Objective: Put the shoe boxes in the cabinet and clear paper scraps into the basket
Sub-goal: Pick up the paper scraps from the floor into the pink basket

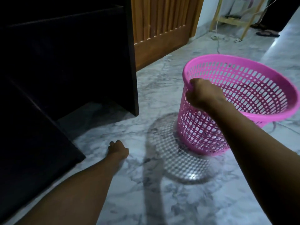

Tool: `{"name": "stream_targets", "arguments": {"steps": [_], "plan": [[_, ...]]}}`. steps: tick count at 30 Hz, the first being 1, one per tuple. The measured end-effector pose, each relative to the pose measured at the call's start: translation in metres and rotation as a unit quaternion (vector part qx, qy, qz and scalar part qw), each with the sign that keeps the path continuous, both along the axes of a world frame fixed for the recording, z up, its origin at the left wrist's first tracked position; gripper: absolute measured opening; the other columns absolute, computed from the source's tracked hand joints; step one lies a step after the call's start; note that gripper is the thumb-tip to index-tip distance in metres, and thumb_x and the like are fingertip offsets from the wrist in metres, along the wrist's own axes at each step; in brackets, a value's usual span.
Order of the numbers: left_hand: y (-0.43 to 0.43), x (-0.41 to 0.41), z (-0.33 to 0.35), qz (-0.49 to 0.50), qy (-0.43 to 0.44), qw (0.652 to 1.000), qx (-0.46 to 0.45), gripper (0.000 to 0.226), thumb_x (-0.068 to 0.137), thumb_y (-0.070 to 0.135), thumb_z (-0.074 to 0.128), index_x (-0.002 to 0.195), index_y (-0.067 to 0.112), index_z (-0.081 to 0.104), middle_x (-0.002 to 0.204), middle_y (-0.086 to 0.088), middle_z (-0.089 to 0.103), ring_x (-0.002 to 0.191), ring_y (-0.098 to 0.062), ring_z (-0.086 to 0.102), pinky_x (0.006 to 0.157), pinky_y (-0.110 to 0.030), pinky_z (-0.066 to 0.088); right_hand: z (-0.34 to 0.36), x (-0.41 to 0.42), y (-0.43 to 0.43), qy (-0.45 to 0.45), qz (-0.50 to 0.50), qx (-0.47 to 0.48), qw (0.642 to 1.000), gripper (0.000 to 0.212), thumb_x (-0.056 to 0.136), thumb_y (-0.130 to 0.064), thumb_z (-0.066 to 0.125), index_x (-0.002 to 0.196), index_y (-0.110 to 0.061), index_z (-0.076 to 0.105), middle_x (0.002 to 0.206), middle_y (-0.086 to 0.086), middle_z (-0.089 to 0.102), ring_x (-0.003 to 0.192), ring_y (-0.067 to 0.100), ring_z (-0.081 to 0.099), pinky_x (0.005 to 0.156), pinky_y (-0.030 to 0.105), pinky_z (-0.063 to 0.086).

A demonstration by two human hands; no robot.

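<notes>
Right hand [203,93] grips basket [203,132] rim.

The bare left forearm comes in from 7 o'clock and stretches toward 1 o'clock. The left hand [117,149] is low, back up, fingers curled into a fist with nothing showing in it. The right forearm enters from 4 o'clock toward 10 o'clock, and the right hand [204,93], knuckles up, grips the basket [203,127] by its rim.
</notes>
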State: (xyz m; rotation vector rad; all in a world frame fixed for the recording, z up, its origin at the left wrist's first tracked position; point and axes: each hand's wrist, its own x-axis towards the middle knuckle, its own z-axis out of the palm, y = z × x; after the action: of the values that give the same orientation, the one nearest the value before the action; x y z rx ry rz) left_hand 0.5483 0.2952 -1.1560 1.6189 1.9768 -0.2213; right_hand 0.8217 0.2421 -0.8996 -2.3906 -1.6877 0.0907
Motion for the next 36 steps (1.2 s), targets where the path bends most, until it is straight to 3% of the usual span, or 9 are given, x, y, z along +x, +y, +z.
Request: {"name": "stream_targets", "arguments": {"steps": [8, 12, 18, 21, 23, 26, 30, 32, 36], "plan": [[-0.004, -0.001, -0.011, -0.050, -0.052, 0.991, 0.113, 0.028, 0.094, 0.010, 0.054, 0.120, 0.002, 0.061, 0.127, -0.013, 0.059, 0.117, -0.030, 0.056, 0.087, -0.027, 0.044, -0.002, 0.001, -0.003, -0.003, 0.012, 0.009, 1.000, 0.028, 0.092, -0.027, 0.051, 0.114, -0.012, 0.058, 0.113, 0.019, 0.066, 0.101, 0.037, 0.064, 0.087, 0.042, 0.049], [-0.001, 0.010, 0.003, -0.010, -0.165, 0.969, 0.185, 0.013, 0.085, 0.007, 0.061, 0.089, 0.004, 0.073, 0.099, -0.013, 0.070, 0.098, -0.031, 0.065, 0.079, -0.032, 0.052, 0.001, 0.000, -0.003, 0.008, 0.005, -0.004, 1.000, 0.027, 0.092, -0.027, 0.051, 0.115, -0.015, 0.058, 0.113, 0.016, 0.066, 0.101, 0.035, 0.064, 0.085, 0.039, 0.048], [0.017, 0.102, 0.160, 0.099, -0.485, 0.807, 0.323, 0.010, 0.091, 0.023, 0.066, 0.100, 0.019, 0.067, 0.089, -0.001, 0.069, 0.080, -0.020, 0.065, 0.076, -0.035, 0.054, 0.010, -0.005, -0.011, 0.078, 0.031, -0.037, 0.996, 0.037, 0.088, -0.023, 0.061, 0.124, -0.017, 0.059, 0.117, 0.010, 0.069, 0.104, 0.030, 0.065, 0.096, 0.044, 0.051], [0.025, 0.135, 0.239, 0.021, -0.555, 0.737, 0.386, 0.011, 0.088, 0.023, 0.070, 0.097, 0.020, 0.064, 0.093, 0.001, 0.070, 0.082, -0.011, 0.066, 0.074, -0.025, 0.051, 0.013, -0.011, -0.020, 0.095, 0.067, -0.060, 0.991, 0.038, 0.087, -0.025, 0.062, 0.125, -0.020, 0.060, 0.119, 0.007, 0.069, 0.106, 0.029, 0.065, 0.096, 0.045, 0.051], [0.031, 0.150, 0.262, -0.084, -0.541, 0.751, 0.370, 0.015, 0.086, 0.023, 0.071, 0.099, 0.017, 0.066, 0.097, 0.001, 0.070, 0.089, -0.009, 0.065, 0.078, -0.023, 0.051, 0.016, -0.012, -0.025, 0.108, 0.094, -0.080, 0.986, 0.036, 0.088, -0.030, 0.063, 0.124, -0.024, 0.060, 0.117, 0.006, 0.069, 0.104, 0.029, 0.066, 0.095, 0.043, 0.051], [0.035, 0.166, 0.263, -0.221, -0.378, 0.830, 0.345, 0.010, 0.089, 0.031, 0.065, 0.095, 0.027, 0.071, 0.111, 0.006, 0.069, 0.112, -0.016, 0.060, 0.099, -0.039, 0.044, 0.023, -0.003, -0.032, 0.170, 0.119, -0.112, 0.972, 0.042, 0.091, -0.049, 0.058, 0.129, -0.029, 0.059, 0.123, 0.003, 0.066, 0.112, 0.027, 0.063, 0.097, 0.037, 0.047], [0.032, 0.170, 0.250, -0.226, -0.244, 0.904, 0.269, 0.027, 0.094, 0.030, 0.057, 0.120, 0.035, 0.062, 0.154, -0.002, 0.033, 0.146, -0.029, 0.019, 0.114, -0.048, 0.018, 0.032, 0.032, -0.039, 0.169, 0.028, -0.041, 0.984, 0.047, 0.097, -0.059, 0.041, 0.134, -0.033, 0.055, 0.132, 0.001, 0.064, 0.119, 0.023, 0.060, 0.107, 0.044, 0.042], [0.030, 0.167, 0.245, -0.134, -0.308, 0.921, 0.199, 0.045, 0.092, 0.022, 0.055, 0.135, 0.032, 0.047, 0.151, -0.012, 0.034, 0.140, -0.036, 0.031, 0.111, -0.048, 0.034, 0.029, 0.052, -0.041, 0.102, -0.047, -0.020, 0.993, 0.046, 0.096, -0.056, 0.044, 0.136, -0.033, 0.052, 0.134, 0.000, 0.063, 0.122, 0.022, 0.058, 0.111, 0.049, 0.036], [0.015, 0.167, 0.251, -0.037, -0.435, 0.889, 0.140, 0.042, 0.091, 0.002, 0.044, 0.128, 0.022, 0.049, 0.102, -0.008, 0.065, 0.087, -0.030, 0.069, 0.071, -0.044, 0.060, 0.015, 0.084, -0.043, 0.113, -0.156, -0.020, 0.981, 0.058, 0.089, -0.054, 0.056, 0.140, -0.030, 0.048, 0.141, 0.007, 0.055, 0.132, 0.030, 0.048, 0.116, 0.067, 0.013]]}}
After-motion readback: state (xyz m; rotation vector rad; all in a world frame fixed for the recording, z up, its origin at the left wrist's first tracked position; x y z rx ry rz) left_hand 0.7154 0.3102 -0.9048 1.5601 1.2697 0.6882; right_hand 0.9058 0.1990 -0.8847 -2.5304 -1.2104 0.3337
